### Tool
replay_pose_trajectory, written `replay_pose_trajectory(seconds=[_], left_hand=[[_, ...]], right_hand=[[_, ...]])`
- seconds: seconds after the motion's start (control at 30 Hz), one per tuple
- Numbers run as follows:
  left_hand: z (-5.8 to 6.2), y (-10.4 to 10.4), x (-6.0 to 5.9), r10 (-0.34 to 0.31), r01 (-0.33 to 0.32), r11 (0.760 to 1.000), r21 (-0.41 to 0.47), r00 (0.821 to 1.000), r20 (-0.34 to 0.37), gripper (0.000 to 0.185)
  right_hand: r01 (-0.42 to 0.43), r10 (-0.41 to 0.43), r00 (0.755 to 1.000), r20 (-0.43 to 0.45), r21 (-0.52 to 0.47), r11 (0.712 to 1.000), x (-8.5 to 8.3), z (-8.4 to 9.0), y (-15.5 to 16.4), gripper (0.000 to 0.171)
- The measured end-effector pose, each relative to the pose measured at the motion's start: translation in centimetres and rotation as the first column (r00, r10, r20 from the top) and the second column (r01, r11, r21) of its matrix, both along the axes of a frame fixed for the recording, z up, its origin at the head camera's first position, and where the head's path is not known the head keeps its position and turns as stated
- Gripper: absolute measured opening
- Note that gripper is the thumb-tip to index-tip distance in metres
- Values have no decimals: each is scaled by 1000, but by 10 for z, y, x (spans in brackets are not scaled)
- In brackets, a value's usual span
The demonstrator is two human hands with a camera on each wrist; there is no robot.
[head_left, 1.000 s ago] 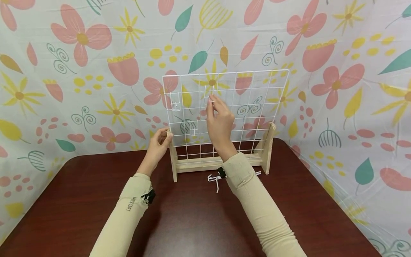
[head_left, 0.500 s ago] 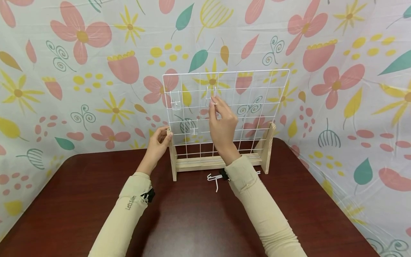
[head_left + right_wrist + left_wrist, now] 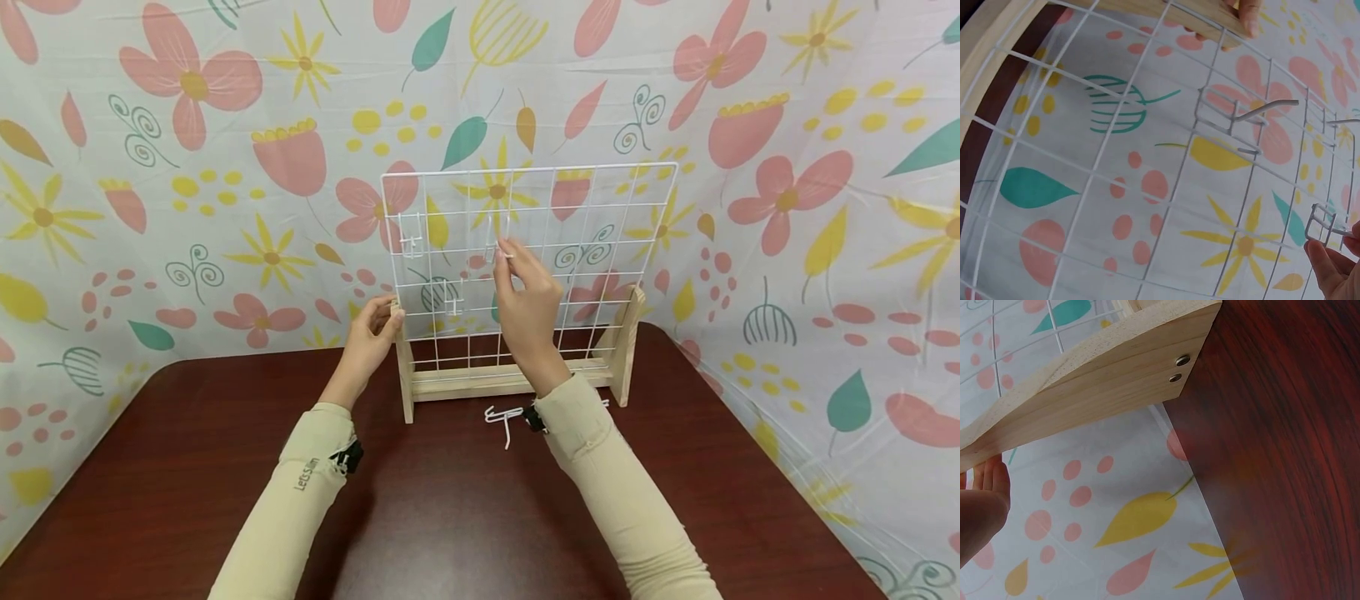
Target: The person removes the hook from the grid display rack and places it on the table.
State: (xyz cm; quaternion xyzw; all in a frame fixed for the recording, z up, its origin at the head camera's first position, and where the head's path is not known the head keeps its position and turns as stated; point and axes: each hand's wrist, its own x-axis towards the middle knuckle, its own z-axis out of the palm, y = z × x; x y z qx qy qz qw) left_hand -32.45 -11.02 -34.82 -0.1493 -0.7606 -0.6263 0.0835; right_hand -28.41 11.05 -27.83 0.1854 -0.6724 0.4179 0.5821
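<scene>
"So, what does the right hand (image 3: pixel 528 308) have?"

"A white hook (image 3: pixel 1321 224), pinched between thumb and fingertips at the upper part of the grid (image 3: pixel 555 244). Whether it touches the wires is hard to tell."

"And the left hand (image 3: pixel 371 329)?"

"It grips the top of the left post (image 3: pixel 407 371), thumb in front, fingers behind. The left wrist view shows 2 screws (image 3: pixel 1182 360) low on that post."

"Is anything on the grid?"

"2 hooks: the upper hook (image 3: pixel 411 242) near the left edge, and the lower hook (image 3: pixel 453 300) down and to its right. The white hook is further right than these."

"What about the table (image 3: pixel 435 500)?"

"Loose hooks (image 3: pixel 506 414) lie on it, in front of the wooden stand (image 3: pixel 465 387). The right sleeve (image 3: pixel 600 475) covers part of them, so their number is unclear. The grid stands upright in the stand, with a flowered cloth (image 3: pixel 292 167) behind."
</scene>
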Motion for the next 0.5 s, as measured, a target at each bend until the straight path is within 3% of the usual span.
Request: replay_pose_trajectory(seconds=[0.27, 0.5], left_hand=[[0, 0, -1, 4, -4, 1000, -3, 1000, 12, 41], [1, 0, 0, 6, -6, 1000, -11, 1000, 13, 41]], right_hand=[[36, -36, 999, -4, 47, 998, 2, -10, 4, 16], [7, -8, 1000, 8, 61, 998, 3, -21, 7, 17]])
